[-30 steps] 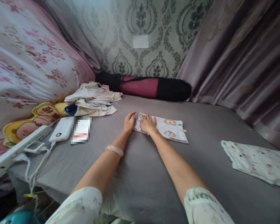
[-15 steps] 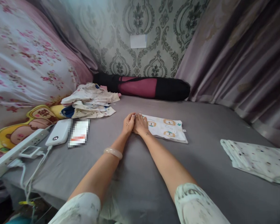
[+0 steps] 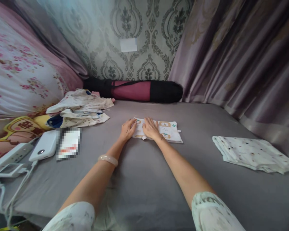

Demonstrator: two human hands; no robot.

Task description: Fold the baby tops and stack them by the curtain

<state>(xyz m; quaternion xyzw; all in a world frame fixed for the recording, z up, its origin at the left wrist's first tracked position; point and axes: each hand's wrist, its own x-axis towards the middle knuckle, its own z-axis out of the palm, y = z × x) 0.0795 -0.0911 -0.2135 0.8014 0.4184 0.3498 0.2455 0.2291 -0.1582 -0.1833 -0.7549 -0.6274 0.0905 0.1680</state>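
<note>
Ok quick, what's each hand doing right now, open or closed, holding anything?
Left hand: at the folded patterned cloth's left end; can't tell whether its grip is closed.
Right hand: open, laid on the cloth, not grasping it.

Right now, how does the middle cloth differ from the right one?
The middle cloth has large tan prints; the right cloth has small scattered spots. The left hand and right hand rest on the middle cloth, neither on the right cloth. Both are mostly white, lying on the grey sheet.
</note>
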